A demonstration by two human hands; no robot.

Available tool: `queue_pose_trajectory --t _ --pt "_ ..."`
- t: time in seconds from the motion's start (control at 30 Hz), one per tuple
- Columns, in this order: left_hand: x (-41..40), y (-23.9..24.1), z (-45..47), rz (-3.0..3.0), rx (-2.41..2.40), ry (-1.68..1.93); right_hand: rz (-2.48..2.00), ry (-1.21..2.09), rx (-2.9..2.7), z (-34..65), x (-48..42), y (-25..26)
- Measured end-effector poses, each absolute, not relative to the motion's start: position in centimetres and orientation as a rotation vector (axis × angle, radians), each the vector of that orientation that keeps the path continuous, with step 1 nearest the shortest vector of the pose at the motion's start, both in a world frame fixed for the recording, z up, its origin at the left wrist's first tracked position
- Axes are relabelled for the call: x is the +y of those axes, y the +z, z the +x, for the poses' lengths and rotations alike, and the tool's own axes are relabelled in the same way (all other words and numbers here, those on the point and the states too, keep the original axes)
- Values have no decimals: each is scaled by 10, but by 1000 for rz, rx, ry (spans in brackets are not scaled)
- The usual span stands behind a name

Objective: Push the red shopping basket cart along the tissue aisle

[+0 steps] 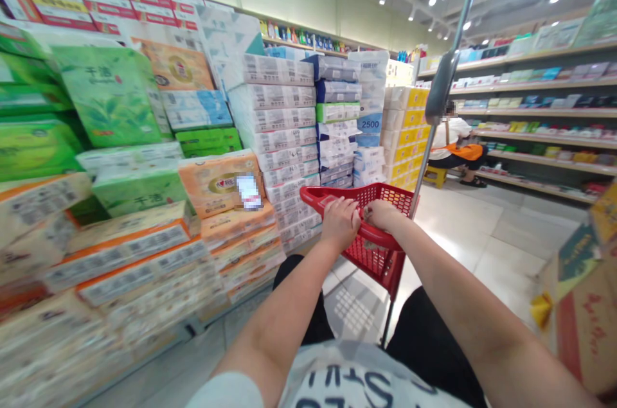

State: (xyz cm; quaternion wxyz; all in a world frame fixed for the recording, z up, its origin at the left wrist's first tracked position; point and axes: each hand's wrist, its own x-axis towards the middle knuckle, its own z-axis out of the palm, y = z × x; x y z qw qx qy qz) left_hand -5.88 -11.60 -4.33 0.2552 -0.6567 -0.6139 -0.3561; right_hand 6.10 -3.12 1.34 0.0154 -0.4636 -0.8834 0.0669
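Observation:
A red shopping cart (pixel 378 260) with a perforated basket stands right in front of me. My left hand (pixel 341 221) lies over its red handle (pixel 315 198), fingers curled around the bar. Close beside it, my right hand (pixel 384 214) reaches just past the handle at the basket's near edge. The fingers of that hand are curled in, and what they hold, if anything, is hidden. A grey metal pole (pixel 446 74) with a dark grip rises at the cart's right side.
Stacked tissue packs (pixel 226 183) line the left side. White packs (pixel 284 132) and yellow-white packs (pixel 405 132) stand farther along. A person (pixel 448 138) sits on a yellow stool (pixel 436 175) by the right-hand shelves (pixel 540 109). Cardboard boxes (pixel 585 311) stand at the near right.

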Motion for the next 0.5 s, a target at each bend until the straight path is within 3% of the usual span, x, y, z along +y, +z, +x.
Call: queue_pose_trajectory --t 0.5 --pt "-115 -45 -59 -1782 -1668 -969 -1445 211 -2752 61 -30 13"
